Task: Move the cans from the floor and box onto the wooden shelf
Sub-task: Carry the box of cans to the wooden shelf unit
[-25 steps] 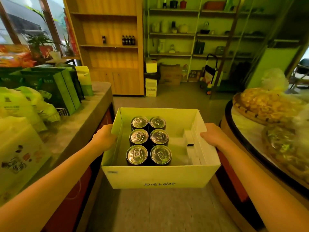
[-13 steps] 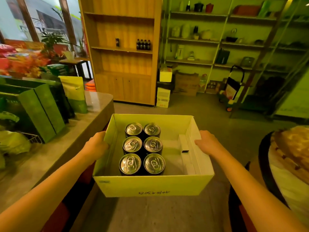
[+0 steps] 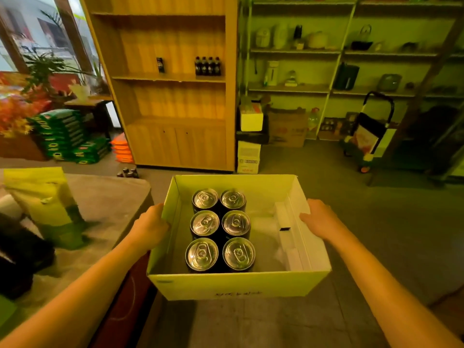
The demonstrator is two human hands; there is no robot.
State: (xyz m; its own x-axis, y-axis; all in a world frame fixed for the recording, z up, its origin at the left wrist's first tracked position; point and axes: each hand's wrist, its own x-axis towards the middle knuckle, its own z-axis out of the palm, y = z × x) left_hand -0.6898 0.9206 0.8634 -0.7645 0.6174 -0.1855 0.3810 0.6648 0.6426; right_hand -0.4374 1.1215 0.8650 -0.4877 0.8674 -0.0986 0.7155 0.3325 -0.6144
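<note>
I carry an open cardboard box (image 3: 233, 285) in front of me at waist height. My left hand (image 3: 150, 226) grips its left wall and my right hand (image 3: 320, 221) grips its right wall. Several dark cans (image 3: 221, 229) with silver tops stand upright in two rows in the box's left half. Ahead stands the wooden shelf (image 3: 170, 79); one dark can (image 3: 160, 64) and a row of small dark bottles (image 3: 208, 66) sit on its middle board. A few more cans (image 3: 128, 172) stand on the floor by the shelf's lower left corner.
A grey counter (image 3: 105, 204) with a yellow-green bag (image 3: 47, 207) runs along my left. Stacked boxes (image 3: 249, 141) stand right of the wooden shelf. Metal racks (image 3: 351, 54) line the back wall, with a hand trolley (image 3: 369, 136) below. Green sacks (image 3: 65, 136) are piled at far left.
I have walked forward with the box; the wooden shelf is nearer and more centred. The round table at right has left the view, and the floor cans have appeared.
</note>
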